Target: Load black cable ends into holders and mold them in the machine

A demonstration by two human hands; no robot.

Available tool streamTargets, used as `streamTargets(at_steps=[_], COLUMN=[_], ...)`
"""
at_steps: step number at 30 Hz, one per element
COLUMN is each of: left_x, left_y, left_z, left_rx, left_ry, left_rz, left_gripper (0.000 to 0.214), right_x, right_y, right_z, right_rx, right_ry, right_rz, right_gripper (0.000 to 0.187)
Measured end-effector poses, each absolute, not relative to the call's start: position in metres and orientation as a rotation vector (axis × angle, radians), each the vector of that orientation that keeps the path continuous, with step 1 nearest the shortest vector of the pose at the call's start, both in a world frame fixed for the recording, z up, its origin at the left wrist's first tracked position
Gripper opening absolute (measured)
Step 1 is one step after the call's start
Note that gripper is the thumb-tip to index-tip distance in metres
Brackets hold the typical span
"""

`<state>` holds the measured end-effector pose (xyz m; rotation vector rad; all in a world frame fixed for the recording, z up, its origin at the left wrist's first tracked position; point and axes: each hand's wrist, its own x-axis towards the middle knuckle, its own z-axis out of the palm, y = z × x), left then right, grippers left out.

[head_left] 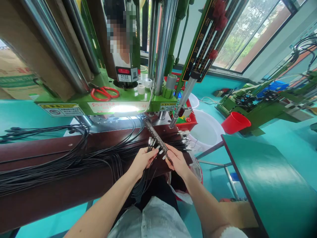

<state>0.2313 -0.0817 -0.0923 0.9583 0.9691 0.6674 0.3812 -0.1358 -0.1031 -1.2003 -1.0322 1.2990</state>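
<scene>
My left hand (143, 160) is closed around several black cables, whose silvery connector ends (151, 142) stick up past the fingers. A long dark metal bar (156, 135) with notches slants from the machine's bed down to my right hand (177, 160). The fingers of that hand are wrapped round the bar's near end. Small pale connectors (160, 152) sit along the bar's left side, between the two hands. Whether they are seated in its notches I cannot tell. A large bundle of black cables (61, 165) lies along the brown bench to the left.
Ahead stands a green press (99, 107) with steel columns. Red-handled scissors (105, 93) and white spools (141, 88) rest on it. More connector ends (185, 142) lie at the brown bench's (61, 198) right end. To the right are a white tub (208, 129) and a green-topped table (269, 175).
</scene>
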Motion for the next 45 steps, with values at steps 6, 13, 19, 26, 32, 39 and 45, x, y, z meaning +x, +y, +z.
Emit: streamTargets(at_steps=[6, 13, 19, 26, 32, 39, 45], left_x=[0.23, 0.233, 0.232, 0.226, 0.228, 0.225, 0.223], left_y=[-0.081, -0.081, -0.082, -0.078, -0.076, -0.075, -0.074], left_z=[-0.09, -0.094, -0.096, -0.096, -0.103, -0.104, -0.106], left_rx=[0.895, 0.978, 1.253, 0.997, 1.205, 1.198, 1.264], left_ry=[0.861, 0.912, 1.058, 1.109, 1.121, 1.173, 1.217], left_rz=[0.641, 0.684, 0.906, 1.213, 1.066, 1.096, 1.101], left_gripper=[0.035, 0.037, 0.033, 0.028, 0.025, 0.026, 0.024], right_x=[0.383, 0.384, 0.379, 0.381, 0.382, 0.383, 0.382], right_y=[-0.136, -0.135, -0.135, -0.134, -0.134, -0.134, -0.133], right_z=[-0.101, -0.108, -0.11, -0.105, -0.104, -0.101, -0.104], right_rx=[-1.192, -1.21, -1.266, -1.24, -1.225, -1.225, -1.268], right_ry=[-1.08, -1.154, -1.162, -0.97, -1.013, -1.075, -1.139], right_rz=[1.319, 1.295, 1.268, 1.285, 1.323, 1.322, 1.294], right_gripper=[0.05, 0.048, 0.045, 0.048, 0.046, 0.046, 0.048])
